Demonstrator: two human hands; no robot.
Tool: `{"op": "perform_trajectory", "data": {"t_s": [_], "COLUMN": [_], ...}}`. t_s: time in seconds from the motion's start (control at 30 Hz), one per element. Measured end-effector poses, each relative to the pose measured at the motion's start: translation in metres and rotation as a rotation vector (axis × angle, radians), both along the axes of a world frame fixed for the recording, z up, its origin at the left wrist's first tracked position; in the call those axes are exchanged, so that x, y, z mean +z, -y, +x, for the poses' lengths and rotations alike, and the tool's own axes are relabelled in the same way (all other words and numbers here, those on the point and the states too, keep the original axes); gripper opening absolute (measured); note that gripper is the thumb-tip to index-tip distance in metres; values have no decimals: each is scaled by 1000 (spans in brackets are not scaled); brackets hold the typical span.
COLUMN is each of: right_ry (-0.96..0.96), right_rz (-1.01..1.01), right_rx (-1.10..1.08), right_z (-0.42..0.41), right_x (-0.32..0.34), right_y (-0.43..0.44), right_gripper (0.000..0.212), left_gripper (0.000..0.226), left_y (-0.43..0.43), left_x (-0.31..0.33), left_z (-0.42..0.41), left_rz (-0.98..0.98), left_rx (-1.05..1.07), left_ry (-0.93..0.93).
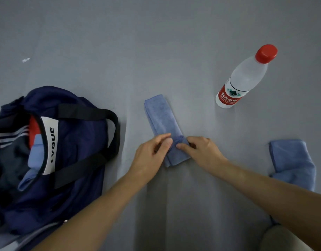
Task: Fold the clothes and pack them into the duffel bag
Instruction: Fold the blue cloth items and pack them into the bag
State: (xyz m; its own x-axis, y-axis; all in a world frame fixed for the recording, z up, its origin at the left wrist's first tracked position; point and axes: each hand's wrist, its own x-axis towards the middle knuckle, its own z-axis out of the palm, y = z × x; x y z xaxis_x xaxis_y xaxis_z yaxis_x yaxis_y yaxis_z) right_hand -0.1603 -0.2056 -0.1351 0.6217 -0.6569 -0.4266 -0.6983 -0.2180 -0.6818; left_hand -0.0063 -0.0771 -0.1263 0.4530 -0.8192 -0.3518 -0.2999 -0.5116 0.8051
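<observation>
Both grips narrow: left hand [150, 157], right hand [201, 151] pinch blue cloth [161, 115] end

Plain grey surface [156, 42] w/ soft, even light.

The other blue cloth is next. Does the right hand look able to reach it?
Probably yes: the other blue cloth lies unobstructed right of the right hand, which must first release the folded cloth.

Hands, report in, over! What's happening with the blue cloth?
Left hand and right hand pinch near end of folded blue cloth. Duffel bag open at left, clothes inside. Water bottle apart, not blocking.
</observation>
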Motion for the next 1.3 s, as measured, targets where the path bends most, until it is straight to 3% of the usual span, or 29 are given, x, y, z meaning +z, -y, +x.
{"op": "perform_trajectory", "data": {"t_s": [0.07,0.23,0.33,0.43,0.53,0.7,0.8,0.87,1.0,1.13,1.3], "right_ry": [-2,18,156,109,51,92,117,103,88,-28,-52], "right_rz": [33,-129,-548,-752,-739,-690,-535,-418,-240,-115,-230], "right_rx": [-68,-86,267,657,706,617,532,466,350,283,242], "right_z": [5,12,1,-18,-24,-14,-11,-6,1,2,3], "right_x": [-2,0,-5,-25,-38,-34,-27,-17,3,8,10], "right_y": [0,-3,-1,9,15,12,9,10,10,5,-10], "right_gripper": [50,30,31,61,79,69,65,63,53,57,58], "left_gripper": [56,33,30,32,37,33,63,71,49,38,31], "left_y": [-7,4,12,10,8,-1,-14,-18,-15,-19,-18], "left_x": [-5,-16,-17,-20,-22,-33,-37,-32,-13,-7,-8], "left_z": [-5,-10,-8,-11,-13,-12,-8,-3,2,5,5], "left_rz": [25,23,37,12,-21,-298,-178,-133,-62,59,111], "left_rx": [-38,125,117,74,75,-146,-280,-295,-197,-159,-89], "left_ry": [-87,4,116,273,395,711,636,598,442,356,237]}}
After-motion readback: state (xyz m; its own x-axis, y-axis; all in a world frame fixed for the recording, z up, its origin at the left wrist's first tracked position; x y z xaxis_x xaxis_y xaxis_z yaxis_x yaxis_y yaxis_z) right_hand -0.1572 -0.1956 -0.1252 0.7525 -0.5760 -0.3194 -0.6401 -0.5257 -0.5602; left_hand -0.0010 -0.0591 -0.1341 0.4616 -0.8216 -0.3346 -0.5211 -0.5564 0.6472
